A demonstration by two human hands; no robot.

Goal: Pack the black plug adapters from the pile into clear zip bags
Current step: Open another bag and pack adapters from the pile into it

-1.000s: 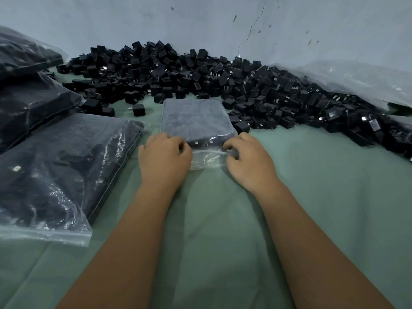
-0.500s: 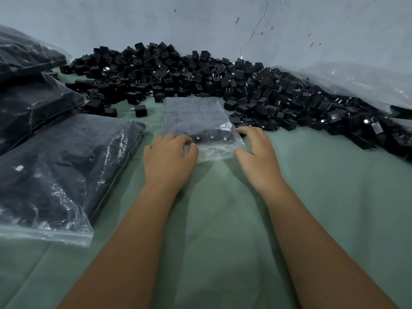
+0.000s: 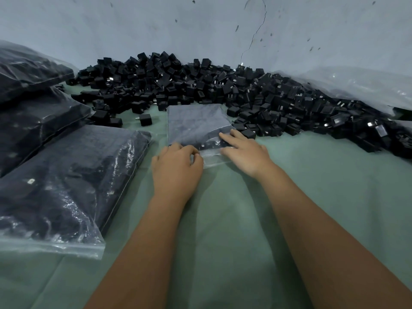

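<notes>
A small clear zip bag [image 3: 196,123] filled with black plug adapters lies flat on the green cloth in front of the pile of loose black adapters [image 3: 223,90]. My left hand [image 3: 176,166] sits at the bag's near left corner, fingers curled and pinching the plastic opening edge. My right hand [image 3: 243,150] lies on the bag's near right side, fingers stretched flat and pressing on the plastic near the opening. The bag's zip strip is partly hidden under both hands.
Large filled bags [image 3: 66,186] lie at the left, with two more [image 3: 33,121] stacked behind them. A heap of empty clear bags [image 3: 356,88] lies at the back right against the wall. A single adapter [image 3: 145,120] sits loose left of the small bag. Green cloth [image 3: 223,219] covers the surface.
My right hand has slid from the bag's right edge onto its top near the opening, fingers now flat. My left hand stays at the near left corner.
</notes>
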